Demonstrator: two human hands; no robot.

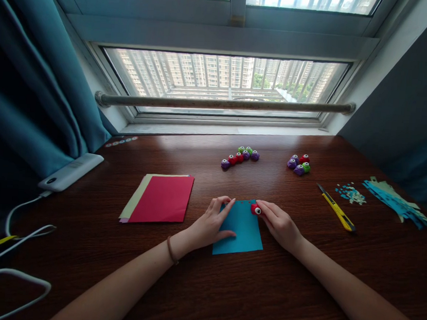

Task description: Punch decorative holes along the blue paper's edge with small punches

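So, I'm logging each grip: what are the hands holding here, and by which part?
The right hand pinches a small red punch by its body, at the blue paper's top edge. The left hand only presses flat on that paper's left side.

A square blue paper sheet lies flat near the front middle of the bench, tiny holes seemingly dotting its far edge. A small red punch sits on its far right corner.

Daylight coming through window ahead of me, glaring pale on far desk. Corners darkening, curtain going murky. Wide lens bending edges. Centre staying sharp.
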